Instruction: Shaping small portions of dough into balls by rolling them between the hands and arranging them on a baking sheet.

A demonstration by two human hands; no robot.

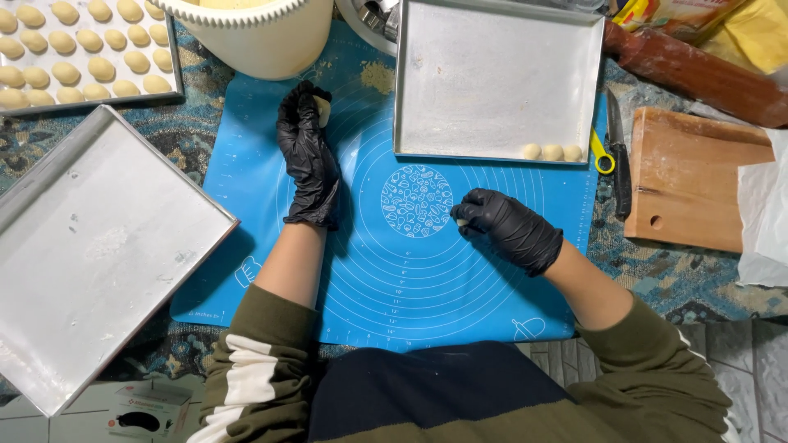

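Observation:
Both my hands wear black gloves over a blue silicone baking mat (394, 287). My left hand (309, 156) reaches toward the mat's far left, its fingers closed on a pale lump of dough (323, 108) beside a cream bowl (254, 37). My right hand (509, 227) rests near the mat's printed centre circle and pinches a small piece of dough (462, 221) at its fingertips. A metal tray (492, 82) at the far side of the mat holds three small dough balls (552, 152) in its near right corner.
An empty metal tray (90, 254) lies at the left. Another tray (82, 49) filled with several dough balls sits at the far left. On the right are a wooden board (694, 180), a knife (621, 156), a yellow-handled tool (602, 156), a rolling pin (698, 74) and a plastic bag (763, 213).

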